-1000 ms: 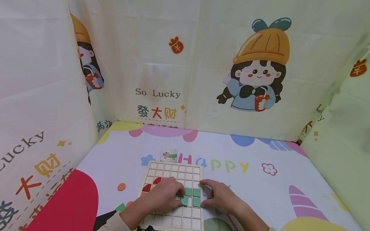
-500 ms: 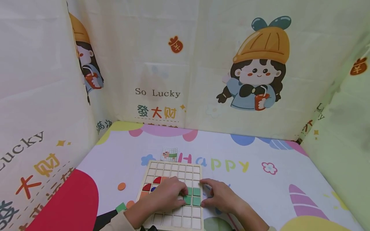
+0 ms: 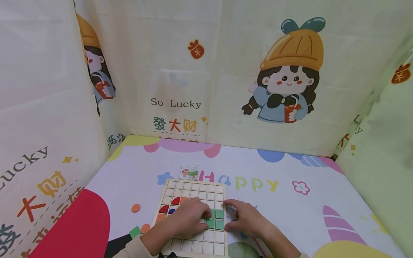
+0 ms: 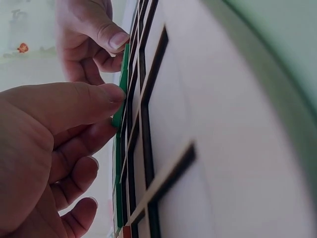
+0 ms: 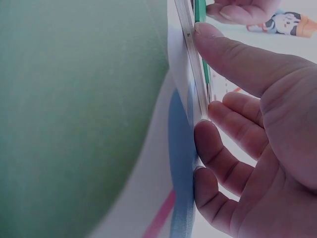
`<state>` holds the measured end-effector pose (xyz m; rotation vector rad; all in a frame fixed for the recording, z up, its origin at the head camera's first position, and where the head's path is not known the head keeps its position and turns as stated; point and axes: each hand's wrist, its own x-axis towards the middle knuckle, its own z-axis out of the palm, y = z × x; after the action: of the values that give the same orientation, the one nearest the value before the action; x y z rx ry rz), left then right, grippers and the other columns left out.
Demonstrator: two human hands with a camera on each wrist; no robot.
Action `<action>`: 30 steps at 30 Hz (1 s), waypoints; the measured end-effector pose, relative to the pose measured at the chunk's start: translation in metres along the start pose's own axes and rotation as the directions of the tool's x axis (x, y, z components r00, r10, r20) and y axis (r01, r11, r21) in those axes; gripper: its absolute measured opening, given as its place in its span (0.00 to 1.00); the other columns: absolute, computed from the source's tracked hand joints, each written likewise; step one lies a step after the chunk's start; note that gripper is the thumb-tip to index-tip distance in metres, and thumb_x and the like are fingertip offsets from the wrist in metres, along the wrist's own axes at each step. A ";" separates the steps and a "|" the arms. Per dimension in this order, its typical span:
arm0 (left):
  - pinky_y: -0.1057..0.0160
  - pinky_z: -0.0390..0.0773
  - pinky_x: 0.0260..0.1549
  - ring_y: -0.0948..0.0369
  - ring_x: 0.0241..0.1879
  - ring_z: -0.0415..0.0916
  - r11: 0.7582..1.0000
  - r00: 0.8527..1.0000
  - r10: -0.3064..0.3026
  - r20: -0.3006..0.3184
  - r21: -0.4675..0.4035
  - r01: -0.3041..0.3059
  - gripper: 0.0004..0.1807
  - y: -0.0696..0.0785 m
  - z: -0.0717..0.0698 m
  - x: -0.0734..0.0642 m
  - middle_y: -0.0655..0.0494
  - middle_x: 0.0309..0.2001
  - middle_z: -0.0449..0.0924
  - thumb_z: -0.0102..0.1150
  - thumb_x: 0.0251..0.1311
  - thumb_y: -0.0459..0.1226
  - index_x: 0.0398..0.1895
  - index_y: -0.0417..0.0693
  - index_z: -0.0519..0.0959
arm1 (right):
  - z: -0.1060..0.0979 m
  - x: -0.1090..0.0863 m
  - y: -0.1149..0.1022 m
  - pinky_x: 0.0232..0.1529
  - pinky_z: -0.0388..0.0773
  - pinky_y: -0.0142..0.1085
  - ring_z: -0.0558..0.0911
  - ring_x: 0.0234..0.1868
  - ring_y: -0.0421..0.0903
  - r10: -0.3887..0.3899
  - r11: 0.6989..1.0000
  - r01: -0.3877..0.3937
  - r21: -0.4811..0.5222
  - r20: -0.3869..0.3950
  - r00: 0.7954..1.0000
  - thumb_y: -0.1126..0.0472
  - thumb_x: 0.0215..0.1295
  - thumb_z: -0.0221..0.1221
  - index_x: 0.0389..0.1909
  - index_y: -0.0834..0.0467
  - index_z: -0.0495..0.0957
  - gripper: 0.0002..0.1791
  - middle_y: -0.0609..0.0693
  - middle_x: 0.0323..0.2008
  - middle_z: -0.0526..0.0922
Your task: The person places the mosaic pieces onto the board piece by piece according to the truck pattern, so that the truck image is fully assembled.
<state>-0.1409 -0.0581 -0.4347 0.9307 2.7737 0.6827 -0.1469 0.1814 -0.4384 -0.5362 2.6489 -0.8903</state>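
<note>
A wooden grid board (image 3: 225, 240) lies on the table, with coloured tiles in some of its cells. My left hand (image 3: 188, 218) reaches over the middle of it. Thumb and a fingertip pinch a green square tile (image 3: 210, 224) at its left side, in the lower green row; the left wrist view shows them against its edge (image 4: 124, 64). My right hand (image 3: 248, 219) rests at the board's right edge, thumb and index finger spread along it beside two green tiles (image 3: 219, 214). Red quarter-round tiles (image 3: 164, 209), a blue piece (image 3: 172, 211) and orange tiles show left of my left hand, which hides cells beneath.
A small picture card (image 3: 189, 172) with a grid design lies behind the board. Left of the board are orange discs (image 3: 136, 208) and a green square (image 3: 134, 232) by a black strap-like shape (image 3: 117, 245). Printed curtains (image 3: 226, 71) enclose the table's back and sides.
The green tile, skewed a second ago, has shifted right and now lies level in line with its neighbour. My left hand has moved slightly right with it; my right hand stays put.
</note>
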 end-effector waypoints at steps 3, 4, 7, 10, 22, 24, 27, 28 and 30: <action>0.66 0.73 0.39 0.69 0.37 0.67 1.000 1.000 0.005 -0.002 0.005 -0.005 0.08 0.000 0.000 0.000 0.73 0.32 0.73 0.72 0.54 0.42 0.37 0.58 0.85 | 0.001 0.000 0.001 0.29 0.67 0.36 0.71 0.29 0.43 -0.007 1.000 0.007 0.002 -0.004 1.000 0.47 0.50 0.76 0.65 0.54 0.74 0.41 0.44 0.28 0.73; 0.66 0.73 0.39 0.69 0.37 0.67 1.000 1.000 0.008 -0.004 0.008 -0.008 0.08 -0.001 0.001 0.000 0.73 0.32 0.73 0.72 0.54 0.42 0.37 0.58 0.85 | 0.001 0.000 0.001 0.29 0.67 0.36 0.71 0.29 0.43 -0.008 1.000 0.008 0.002 -0.004 1.000 0.47 0.50 0.76 0.65 0.54 0.74 0.41 0.44 0.28 0.73; 0.67 0.73 0.38 0.69 0.37 0.66 1.000 1.000 0.010 -0.009 0.011 -0.009 0.08 -0.001 0.001 0.000 0.74 0.32 0.73 0.72 0.54 0.42 0.37 0.58 0.85 | 0.001 -0.001 0.001 0.29 0.67 0.35 0.71 0.30 0.43 -0.009 1.000 0.009 0.006 -0.005 1.000 0.47 0.50 0.76 0.65 0.54 0.74 0.41 0.44 0.28 0.73; 0.67 0.72 0.38 0.69 0.37 0.66 1.000 1.000 0.012 -0.015 0.007 -0.012 0.08 0.000 0.001 0.001 0.73 0.32 0.74 0.72 0.53 0.41 0.37 0.58 0.85 | 0.001 -0.001 0.000 0.29 0.67 0.35 0.71 0.30 0.43 -0.009 1.000 0.009 0.009 -0.005 1.000 0.47 0.50 0.76 0.65 0.53 0.74 0.41 0.44 0.28 0.73; 0.66 0.72 0.39 0.69 0.36 0.66 1.000 1.000 -0.003 0.005 -0.002 0.003 0.08 0.002 0.001 0.003 0.73 0.31 0.74 0.74 0.53 0.40 0.36 0.58 0.85 | 0.000 -0.001 -0.001 0.29 0.67 0.36 0.71 0.29 0.44 -0.011 1.000 0.011 0.019 -0.009 1.000 0.49 0.50 0.77 0.65 0.53 0.74 0.40 0.45 0.27 0.73; 0.66 0.73 0.39 0.69 0.36 0.67 1.000 1.000 -0.011 0.014 -0.017 0.011 0.07 0.003 0.001 0.004 0.73 0.31 0.74 0.74 0.53 0.40 0.35 0.58 0.85 | 0.000 -0.001 -0.001 0.28 0.67 0.36 0.71 0.29 0.44 -0.009 1.000 0.009 0.017 -0.008 1.000 0.48 0.50 0.76 0.65 0.53 0.74 0.40 0.45 0.27 0.73; 0.65 0.73 0.40 0.69 0.36 0.67 0.999 0.999 -0.026 0.027 -0.045 0.028 0.07 0.005 0.000 0.004 0.73 0.31 0.74 0.74 0.54 0.39 0.34 0.58 0.85 | 0.000 -0.001 -0.001 0.28 0.67 0.35 0.71 0.29 0.44 -0.004 1.000 0.004 0.014 -0.006 1.000 0.48 0.50 0.76 0.65 0.53 0.74 0.41 0.44 0.27 0.73; 0.65 0.73 0.40 0.69 0.36 0.67 0.998 0.999 -0.029 0.030 -0.052 0.030 0.07 0.005 0.000 0.004 0.73 0.31 0.73 0.74 0.54 0.39 0.34 0.58 0.85 | 0.000 -0.001 -0.001 0.28 0.67 0.35 0.71 0.29 0.44 -0.002 1.000 0.002 0.013 -0.005 1.000 0.48 0.50 0.76 0.65 0.52 0.74 0.41 0.44 0.27 0.73; 0.65 0.73 0.41 0.69 0.37 0.67 0.998 0.999 -0.029 0.030 -0.058 0.031 0.07 0.005 0.000 0.004 0.73 0.31 0.73 0.74 0.54 0.39 0.34 0.58 0.85 | 0.000 -0.001 -0.001 0.28 0.67 0.35 0.71 0.29 0.43 -0.001 1.000 0.001 0.013 -0.004 1.000 0.48 0.50 0.76 0.65 0.52 0.74 0.40 0.44 0.27 0.73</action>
<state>-0.1417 -0.0525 -0.4322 0.8786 2.7207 0.7357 -0.1457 0.1810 -0.4375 -0.5335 2.6452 -0.9089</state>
